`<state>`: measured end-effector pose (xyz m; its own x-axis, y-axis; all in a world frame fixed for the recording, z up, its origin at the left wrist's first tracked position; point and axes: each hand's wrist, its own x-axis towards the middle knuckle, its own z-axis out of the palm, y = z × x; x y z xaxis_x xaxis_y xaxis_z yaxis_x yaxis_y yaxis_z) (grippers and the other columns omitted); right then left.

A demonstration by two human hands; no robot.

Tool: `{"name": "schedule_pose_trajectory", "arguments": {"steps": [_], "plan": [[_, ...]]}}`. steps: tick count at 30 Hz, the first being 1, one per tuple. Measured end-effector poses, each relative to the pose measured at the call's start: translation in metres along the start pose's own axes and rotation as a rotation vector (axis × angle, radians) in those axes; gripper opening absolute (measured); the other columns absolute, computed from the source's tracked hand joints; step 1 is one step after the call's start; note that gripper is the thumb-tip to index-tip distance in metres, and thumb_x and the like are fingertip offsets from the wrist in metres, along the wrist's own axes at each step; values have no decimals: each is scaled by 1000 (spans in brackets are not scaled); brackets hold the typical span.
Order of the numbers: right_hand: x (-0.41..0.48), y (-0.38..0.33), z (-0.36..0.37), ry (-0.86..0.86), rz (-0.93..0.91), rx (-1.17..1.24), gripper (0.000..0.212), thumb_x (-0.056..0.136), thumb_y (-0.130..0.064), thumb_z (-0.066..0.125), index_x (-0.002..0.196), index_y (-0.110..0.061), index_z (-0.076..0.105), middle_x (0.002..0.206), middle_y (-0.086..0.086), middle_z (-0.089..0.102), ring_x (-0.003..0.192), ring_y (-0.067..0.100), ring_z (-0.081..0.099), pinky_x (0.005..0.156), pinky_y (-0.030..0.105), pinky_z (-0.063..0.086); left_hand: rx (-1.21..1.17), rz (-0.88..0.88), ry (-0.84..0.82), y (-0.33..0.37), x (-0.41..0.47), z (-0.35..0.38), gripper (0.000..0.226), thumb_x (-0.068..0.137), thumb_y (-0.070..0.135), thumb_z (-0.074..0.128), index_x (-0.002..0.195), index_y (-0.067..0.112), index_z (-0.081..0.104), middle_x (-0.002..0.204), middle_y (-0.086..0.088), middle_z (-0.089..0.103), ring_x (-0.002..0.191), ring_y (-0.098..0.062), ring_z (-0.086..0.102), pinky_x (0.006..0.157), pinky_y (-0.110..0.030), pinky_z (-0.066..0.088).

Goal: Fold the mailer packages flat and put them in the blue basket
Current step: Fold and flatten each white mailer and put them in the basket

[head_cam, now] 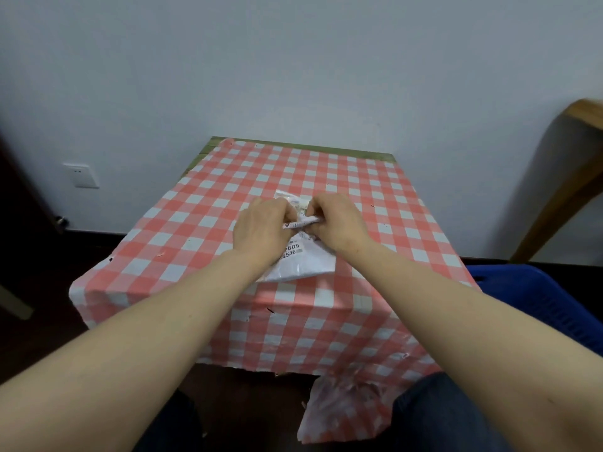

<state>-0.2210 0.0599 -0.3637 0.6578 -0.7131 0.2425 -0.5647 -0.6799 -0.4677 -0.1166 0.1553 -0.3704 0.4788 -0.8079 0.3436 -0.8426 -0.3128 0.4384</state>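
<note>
A white plastic mailer package (306, 259) with a printed label lies in the middle of the table (202, 223), which is covered by a red and white checked cloth. My left hand (261, 230) and my right hand (336, 223) meet over its middle, fingers curled, each pinching a rolled or bunched strip of the mailer between them. The mailer's far end shows just beyond my knuckles. The blue basket (548, 305) stands on the floor to the right of the table, only partly in view.
A wooden chair or frame (574, 177) leans at the right by the wall. The wall stands directly behind the table, with a socket (81, 175) low on the left. My knees sit under the table's near edge.
</note>
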Motion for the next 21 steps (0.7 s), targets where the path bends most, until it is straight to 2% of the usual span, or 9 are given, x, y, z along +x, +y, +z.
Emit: {"name": "schedule_pose_trajectory", "arguments": {"steps": [2, 5, 7, 9, 12, 15, 17, 19, 21], "plan": [[0, -1, -2, 40, 21, 124, 6, 84, -12, 66, 89, -14, 66, 88, 4, 69, 83, 23, 62, 73, 36, 50, -50, 9, 2, 2, -1, 1, 22, 87, 28, 65, 108, 22, 59, 113, 2, 59, 110, -20, 49, 82, -36, 44], [0, -4, -3, 43, 18, 155, 17, 89, -7, 58, 99, -8, 71, 95, 9, 71, 88, 24, 62, 76, 34, 48, -87, 13, -37, 1, 0, 2, 39, 86, 17, 62, 124, 18, 52, 124, -1, 53, 117, -21, 46, 91, -37, 43], [1, -4, -3, 24, 32, 117, 6, 86, -13, 63, 88, -10, 68, 89, 8, 69, 83, 23, 61, 66, 31, 44, -63, 28, -65, 1, 1, 3, 42, 87, 17, 61, 128, 18, 50, 126, -3, 51, 120, -23, 43, 93, -36, 41], [3, -3, -8, 26, 106, 70, 22, 81, -29, 70, 70, -19, 54, 76, 1, 62, 71, 19, 55, 54, 29, 37, -31, 41, -83, 0, 1, 4, 42, 91, 19, 56, 133, 17, 48, 133, -4, 49, 125, -24, 40, 96, -36, 38], [4, 1, -12, 56, 194, 11, 35, 79, -41, 69, 63, -19, 47, 67, -2, 52, 63, 17, 48, 51, 28, 32, -84, -7, -64, -5, 3, 3, 42, 96, 32, 50, 136, 18, 48, 138, -4, 48, 130, -24, 38, 101, -37, 36], [4, 4, -12, 48, 178, 31, 19, 88, -25, 60, 81, -9, 68, 76, 7, 66, 73, 25, 62, 60, 35, 47, -112, -96, -16, -5, 3, 3, 57, 90, 59, 44, 130, 19, 54, 134, -2, 52, 127, -22, 42, 100, -38, 37], [3, 6, -10, 52, 179, 29, 19, 90, -11, 53, 88, -5, 70, 83, 12, 69, 79, 29, 64, 65, 37, 51, -80, -108, -25, 0, 2, 2, 66, 84, 69, 44, 126, 21, 57, 132, -1, 53, 126, -22, 43, 100, -39, 38], [2, 8, -9, 42, 205, 0, 15, 88, -11, 55, 79, -6, 66, 78, 11, 66, 73, 27, 61, 58, 32, 45, -12, -72, -48, 5, 0, 3, 67, 81, 69, 50, 128, 22, 54, 133, 0, 51, 126, -21, 42, 101, -39, 36], [0, 10, -10, 55, 242, 7, 27, 84, -19, 63, 60, -12, 53, 63, 5, 56, 59, 21, 51, 48, 27, 33, 38, -15, -63, 4, -1, 4, 65, 80, 65, 54, 131, 24, 51, 134, 2, 48, 127, -20, 40, 102, -38, 33]]}}
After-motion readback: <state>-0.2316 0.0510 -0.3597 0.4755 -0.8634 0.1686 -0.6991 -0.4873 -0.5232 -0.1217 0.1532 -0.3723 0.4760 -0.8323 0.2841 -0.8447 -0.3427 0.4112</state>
